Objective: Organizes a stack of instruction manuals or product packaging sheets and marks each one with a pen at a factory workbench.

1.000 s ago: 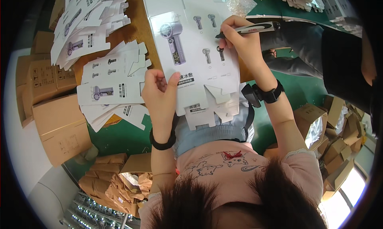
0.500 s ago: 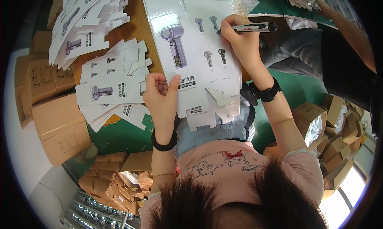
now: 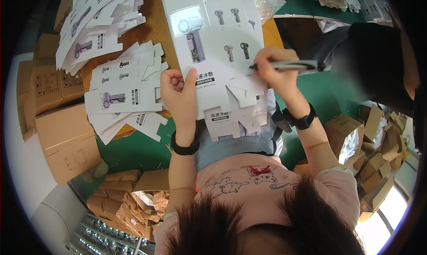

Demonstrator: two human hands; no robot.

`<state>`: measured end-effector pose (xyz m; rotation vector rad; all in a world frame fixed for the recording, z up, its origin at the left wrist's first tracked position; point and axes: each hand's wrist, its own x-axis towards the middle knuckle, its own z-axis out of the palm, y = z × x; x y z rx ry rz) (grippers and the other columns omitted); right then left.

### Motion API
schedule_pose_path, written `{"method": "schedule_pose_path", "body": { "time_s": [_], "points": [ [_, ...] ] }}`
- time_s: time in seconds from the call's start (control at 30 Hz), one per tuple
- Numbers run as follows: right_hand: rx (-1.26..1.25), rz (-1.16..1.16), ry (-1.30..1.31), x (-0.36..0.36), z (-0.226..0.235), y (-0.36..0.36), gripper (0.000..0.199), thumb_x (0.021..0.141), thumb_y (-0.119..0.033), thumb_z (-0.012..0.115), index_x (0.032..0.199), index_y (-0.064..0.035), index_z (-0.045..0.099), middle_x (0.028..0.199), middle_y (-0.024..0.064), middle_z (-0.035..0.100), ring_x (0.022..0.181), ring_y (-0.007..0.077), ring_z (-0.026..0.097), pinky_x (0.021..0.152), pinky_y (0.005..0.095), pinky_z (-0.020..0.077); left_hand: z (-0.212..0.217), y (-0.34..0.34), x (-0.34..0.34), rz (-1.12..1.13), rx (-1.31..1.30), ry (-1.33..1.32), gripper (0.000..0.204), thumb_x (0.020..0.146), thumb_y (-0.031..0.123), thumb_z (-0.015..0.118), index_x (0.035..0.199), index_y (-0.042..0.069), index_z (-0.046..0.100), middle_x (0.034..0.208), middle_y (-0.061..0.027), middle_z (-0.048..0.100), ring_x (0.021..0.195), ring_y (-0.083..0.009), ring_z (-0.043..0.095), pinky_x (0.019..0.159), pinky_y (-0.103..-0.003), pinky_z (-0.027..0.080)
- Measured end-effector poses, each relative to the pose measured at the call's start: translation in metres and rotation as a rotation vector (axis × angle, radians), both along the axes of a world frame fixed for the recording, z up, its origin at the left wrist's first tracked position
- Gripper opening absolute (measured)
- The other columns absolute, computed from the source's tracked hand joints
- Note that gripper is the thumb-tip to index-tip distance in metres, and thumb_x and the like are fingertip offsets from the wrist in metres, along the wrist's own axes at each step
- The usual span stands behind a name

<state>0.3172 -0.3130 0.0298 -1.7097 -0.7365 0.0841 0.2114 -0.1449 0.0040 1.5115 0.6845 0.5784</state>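
Observation:
A flat white printed carton [image 3: 218, 55] lies in front of me, with purple, grey and black handheld fans pictured on it. It seems to rest on other flat cartons. My left hand [image 3: 181, 89] grips its left edge, thumb on top and the other fingers curled at the side. In my right hand [image 3: 279, 69] is a black-and-grey marker pen [image 3: 293, 65], held between the fingers. Its tip points at the carton's right part, below the small fan pictures. Whether the tip touches the surface, I cannot tell.
Piles of similar flat cartons [image 3: 126, 84] cover the wooden table's left side, with a larger pile [image 3: 84, 28] behind. Bubble wrap [image 3: 269, 4] lies at the far edge. Brown boxes [image 3: 66, 144] stand at left, others [image 3: 344, 135] at right. A dark-clothed person [image 3: 373, 59] is close on the right.
My right hand has moved the pen down from the upper fan pictures to below the lower ones. The carton and my left hand have shifted slightly away from me. The person at right has moved.

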Motion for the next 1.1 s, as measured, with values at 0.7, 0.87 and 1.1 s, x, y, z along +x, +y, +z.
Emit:
{"method": "schedule_pose_path", "body": {
  "time_s": [0.7, 0.87, 1.1],
  "points": [
    [0.406, -0.271, 0.317, -0.001, -0.032, -0.027, 0.028, 0.085, -0.024, 0.052, 0.099, 0.0004, 0.05, 0.083, 0.0098, 0.059, 0.071, 0.0171, 0.057, 0.064, 0.0228, 0.044, -0.005, -0.003, 0.001, -0.008, -0.025, -0.024, 0.025, 0.079, 0.009, 0.06, 0.094, -0.001, 0.044, 0.082, -0.0051, 0.05, 0.068, -0.0066, 0.049, 0.06, -0.017, 0.04],
    [0.187, -0.31, 0.295, -0.027, -0.046, -0.032, 0.039, 0.088, -0.029, 0.048, 0.113, 0.0007, 0.042, 0.103, 0.0121, 0.054, 0.097, 0.0184, 0.051, 0.082, 0.0262, 0.0398, -0.008, -0.01, 0.001, -0.107, -0.095, -0.118, 0.037, 0.082, 0.009, 0.055, 0.112, -0.005, 0.038, 0.097, -0.01, 0.048, 0.085, -0.0129, 0.05, 0.075, -0.023, 0.041],
    [0.198, -0.328, 0.273, -0.016, -0.034, 0.005, 0.044, 0.088, -0.03, 0.048, 0.119, -0.0003, 0.038, 0.114, 0.0131, 0.049, 0.109, 0.0173, 0.043, 0.092, 0.027, 0.0316, -0.01, 0.013, 0.03, -0.169, 0.217, 0.011, 0.047, 0.084, 0.009, 0.05, 0.124, -0.005, 0.03, 0.11, -0.0164, 0.043, 0.103, -0.026, 0.042, 0.089, -0.032, 0.034]
  ]
}}
